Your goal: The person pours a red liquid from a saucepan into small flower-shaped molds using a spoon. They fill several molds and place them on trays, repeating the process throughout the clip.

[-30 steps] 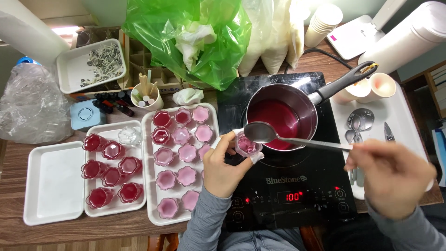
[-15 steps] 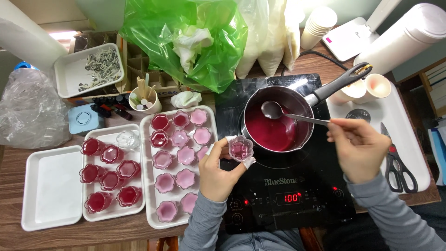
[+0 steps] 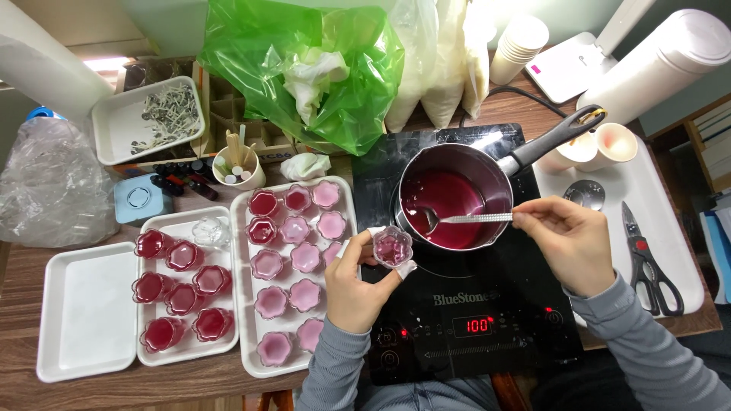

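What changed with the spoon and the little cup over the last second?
The spoon in the right hand went from above the small flower-shaped cup back into the saucepan, its bowl now dipped in the red liquid. The left hand kept holding the cup beside the pan. The trays of filled cups stayed put.

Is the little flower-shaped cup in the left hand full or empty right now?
Partly filled: the small clear flower-shaped cup, held upright in the left hand, has pink-red liquid in its bottom; how high the liquid reaches cannot be told from above.
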